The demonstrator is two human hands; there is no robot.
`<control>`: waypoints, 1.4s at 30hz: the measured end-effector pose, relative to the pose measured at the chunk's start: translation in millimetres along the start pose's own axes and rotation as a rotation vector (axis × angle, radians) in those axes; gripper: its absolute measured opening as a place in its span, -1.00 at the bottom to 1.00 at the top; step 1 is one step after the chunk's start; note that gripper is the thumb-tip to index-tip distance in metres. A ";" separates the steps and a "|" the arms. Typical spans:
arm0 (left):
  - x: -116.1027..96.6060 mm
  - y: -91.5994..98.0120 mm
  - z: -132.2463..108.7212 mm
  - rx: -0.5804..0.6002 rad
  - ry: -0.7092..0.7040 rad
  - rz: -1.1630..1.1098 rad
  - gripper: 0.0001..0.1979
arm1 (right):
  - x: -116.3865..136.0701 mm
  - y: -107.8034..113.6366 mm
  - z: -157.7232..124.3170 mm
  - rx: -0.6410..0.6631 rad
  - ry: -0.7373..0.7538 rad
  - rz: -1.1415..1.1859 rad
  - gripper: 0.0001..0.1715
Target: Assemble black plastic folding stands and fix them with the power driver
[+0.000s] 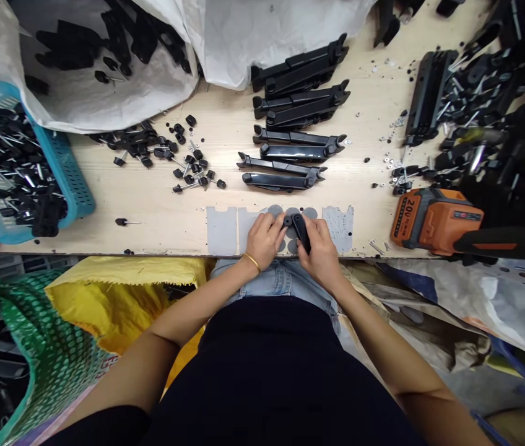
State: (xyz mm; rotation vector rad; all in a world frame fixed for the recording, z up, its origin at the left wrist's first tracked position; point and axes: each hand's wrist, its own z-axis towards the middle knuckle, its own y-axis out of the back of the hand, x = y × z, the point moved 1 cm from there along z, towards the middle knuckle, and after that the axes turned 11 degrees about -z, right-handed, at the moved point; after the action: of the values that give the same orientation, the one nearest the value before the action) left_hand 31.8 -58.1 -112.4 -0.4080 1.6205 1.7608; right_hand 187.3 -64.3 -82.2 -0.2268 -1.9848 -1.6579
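My left hand (pixel 264 239) is closed at the near edge of the table, its fingertips on a small round black piece whose kind I cannot make out. Just beside it, my right hand (pixel 322 253) grips a slim black plastic arm (pixel 301 233) with a rounded end. The two pieces meet or overlap between my fingers; whether they are joined is hidden. Beneath both hands lie grey pads (pixel 221 230) and grey discs (pixel 275 210). Beyond them, several black folding plastic brackets (pixel 285 181) lie in a column.
A blue basket (pixel 70 179) of black-headed screws stands at left. Loose knob screws (pixel 192 170) lie scattered nearby. White sacks (pixel 262 37) spread over the back. An orange battery (pixel 434 222) on a power tool sits at right, before a heap of black parts (pixel 480 93).
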 end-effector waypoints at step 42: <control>1.6 4.8 18.9 0.090 0.206 -0.089 -0.74 | 2.3 -0.8 6.2 0.018 0.022 0.004 -0.35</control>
State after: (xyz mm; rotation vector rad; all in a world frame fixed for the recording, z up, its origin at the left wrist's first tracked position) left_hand 31.6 -39.4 -106.7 -0.6262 1.7878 1.6164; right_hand 183.2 -59.0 -82.3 -0.2054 -1.9810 -1.6332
